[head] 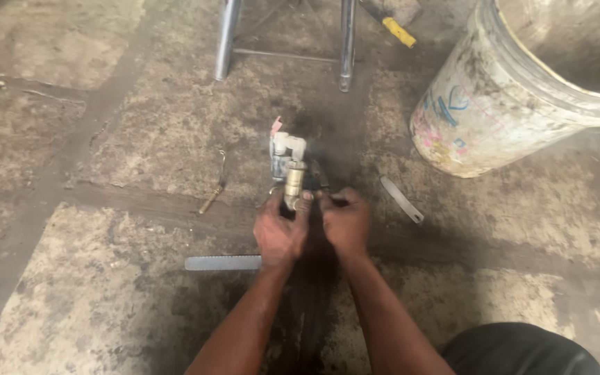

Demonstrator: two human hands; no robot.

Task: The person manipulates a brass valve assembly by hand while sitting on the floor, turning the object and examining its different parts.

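Both my hands meet low over a dirty, oil-stained floor. My left hand [280, 232] grips the lower end of a small brass and grey metal fitting [290, 167], which stands upright with a pale block and a pink tag at its top. My right hand [345, 221] is closed beside it, pinching something dark and thin against the fitting's base; what it pinches is too small to make out. A dark oily streak runs down the floor beneath my forearms.
A flat metal file blade [222, 262] lies left of my left wrist. Another flat metal bar [402, 199] lies to the right. A thin hooked tool [214, 186] rests at the left. A grimy white bucket [501, 104] stands top right; metal stool legs [346, 48] rise behind.
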